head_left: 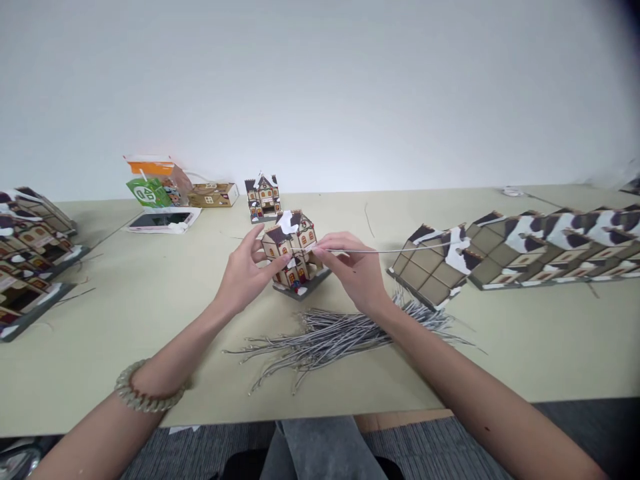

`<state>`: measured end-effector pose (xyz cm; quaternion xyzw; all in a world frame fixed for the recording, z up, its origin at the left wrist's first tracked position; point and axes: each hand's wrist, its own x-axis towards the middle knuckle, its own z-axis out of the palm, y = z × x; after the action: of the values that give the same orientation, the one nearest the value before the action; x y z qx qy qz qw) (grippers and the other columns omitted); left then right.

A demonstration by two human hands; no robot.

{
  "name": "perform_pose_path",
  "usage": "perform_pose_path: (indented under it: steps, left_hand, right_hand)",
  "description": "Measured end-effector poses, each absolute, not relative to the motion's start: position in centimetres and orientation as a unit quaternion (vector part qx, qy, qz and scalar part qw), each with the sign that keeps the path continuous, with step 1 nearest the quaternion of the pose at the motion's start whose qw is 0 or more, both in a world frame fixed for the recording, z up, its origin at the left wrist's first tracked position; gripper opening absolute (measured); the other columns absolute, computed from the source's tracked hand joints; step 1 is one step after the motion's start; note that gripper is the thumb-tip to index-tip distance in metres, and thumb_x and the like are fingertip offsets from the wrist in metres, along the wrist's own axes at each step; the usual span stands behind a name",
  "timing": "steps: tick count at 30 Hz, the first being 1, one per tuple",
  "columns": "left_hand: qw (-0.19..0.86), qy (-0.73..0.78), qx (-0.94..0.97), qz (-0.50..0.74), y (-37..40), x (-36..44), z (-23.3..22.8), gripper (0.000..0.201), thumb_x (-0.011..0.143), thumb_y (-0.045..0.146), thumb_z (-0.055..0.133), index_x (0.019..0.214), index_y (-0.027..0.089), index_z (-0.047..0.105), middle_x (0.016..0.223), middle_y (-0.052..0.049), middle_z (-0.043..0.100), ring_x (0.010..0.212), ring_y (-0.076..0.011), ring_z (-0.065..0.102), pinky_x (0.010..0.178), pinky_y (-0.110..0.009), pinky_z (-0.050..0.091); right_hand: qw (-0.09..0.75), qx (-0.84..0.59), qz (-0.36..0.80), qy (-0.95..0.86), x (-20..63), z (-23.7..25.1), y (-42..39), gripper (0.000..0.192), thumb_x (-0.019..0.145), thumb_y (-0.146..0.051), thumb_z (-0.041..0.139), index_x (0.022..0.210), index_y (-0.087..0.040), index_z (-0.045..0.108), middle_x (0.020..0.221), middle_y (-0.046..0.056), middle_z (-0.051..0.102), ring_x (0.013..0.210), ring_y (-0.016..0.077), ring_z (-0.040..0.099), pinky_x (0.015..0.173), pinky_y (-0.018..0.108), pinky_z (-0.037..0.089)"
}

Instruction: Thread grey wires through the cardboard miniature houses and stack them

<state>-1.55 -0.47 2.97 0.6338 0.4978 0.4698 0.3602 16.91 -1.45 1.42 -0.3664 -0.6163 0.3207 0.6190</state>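
A small model house (pixel 303 267) with a snow-patched dark roof stands on the table in front of me. My left hand (pixel 247 270) grips its left side, thumb on the front wall and fingers round the back. Between the thumb and fingers of my right hand (pixel 350 267) is a thin pale wire (pixel 380 251). One end of the wire meets the house front; its other end stretches right, past a second model house (pixel 430 267). Just below both hands lies a loose bundle of grey wires (pixel 325 340), partly covered by my right forearm.
Several model houses (pixel 555 247) stand in a row at the right, and more (pixel 35 253) crowd the left edge. Along the back are a small finished house (pixel 263 198), a brown box (pixel 213 195), a green packet (pixel 149 193) and a phone (pixel 163 220).
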Motion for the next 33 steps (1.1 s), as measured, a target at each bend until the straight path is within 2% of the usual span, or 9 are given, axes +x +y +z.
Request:
perform_pose_path:
  steps: [3,5,7,13,20,33]
  left_hand:
    - [0.476,0.456,0.601,0.452,-1.09,-0.86,3.36,0.076,0.068,0.042,0.073,0.133,0.015,0.042,0.124,-0.016,0.06,0.101,-0.0273,0.065,0.084,-0.041,0.055]
    - [0.511,0.439,0.595,0.439,-1.37,-0.56,3.42,0.068,0.069,0.041,0.073,0.128,0.016,0.048,0.126,-0.015,0.06,0.1,-0.0264,0.065,0.082,-0.039,0.055]
    - [0.524,0.426,0.594,0.437,-1.48,-0.41,3.35,0.062,0.071,0.04,0.072,0.124,0.017,0.051,0.126,-0.013,0.061,0.099,-0.0252,0.065,0.08,-0.035,0.056]
    - [0.523,0.415,0.598,0.443,-1.31,-0.42,2.94,0.056,0.071,0.039,0.073,0.12,0.018,0.056,0.121,-0.011,0.064,0.098,-0.0241,0.066,0.077,-0.032,0.057]
    - [0.51,0.414,0.612,0.44,-1.3,-0.51,2.63,0.054,0.071,0.038,0.073,0.119,0.019,0.057,0.115,-0.009,0.067,0.099,-0.0244,0.065,0.079,-0.034,0.057]
    - [0.486,0.42,0.627,0.441,-1.44,-0.47,2.64,0.056,0.071,0.038,0.073,0.121,0.019,0.057,0.118,-0.011,0.065,0.1,-0.0263,0.065,0.081,-0.039,0.056]
  right_hand:
    - [0.631,-0.366,0.197,-0.655,17.2,1.53,-1.56,0.007,0.079,-0.031,0.067,0.077,-0.025,0.07,0.104,0.004,0.059,0.094,0.0164,0.058,0.073,0.033,0.053]
    - [0.631,-0.367,0.129,-0.671,17.4,1.65,-1.58,0.004,0.08,-0.027,0.066,0.077,-0.025,0.068,0.106,0.004,0.057,0.1,0.0175,0.056,0.085,0.039,0.051]
    - [0.63,-0.362,0.085,-0.682,17.52,1.77,-1.59,0.004,0.08,-0.024,0.065,0.077,-0.026,0.067,0.107,0.004,0.057,0.106,0.0189,0.055,0.089,0.042,0.049]
    - [0.621,-0.356,0.04,-0.698,17.41,1.83,-1.74,0.004,0.08,-0.021,0.064,0.079,-0.023,0.066,0.11,0.006,0.055,0.104,0.0212,0.055,0.081,0.04,0.051]
    - [0.609,-0.348,-0.021,-0.712,17.28,1.93,-2.01,0.007,0.081,-0.019,0.062,0.078,-0.025,0.063,0.109,0.005,0.056,0.106,0.0215,0.053,0.082,0.041,0.049]
    - [0.609,-0.354,-0.005,-0.71,17.4,1.84,-1.82,0.007,0.081,-0.019,0.061,0.079,-0.026,0.064,0.109,0.005,0.055,0.107,0.0208,0.053,0.083,0.041,0.049]
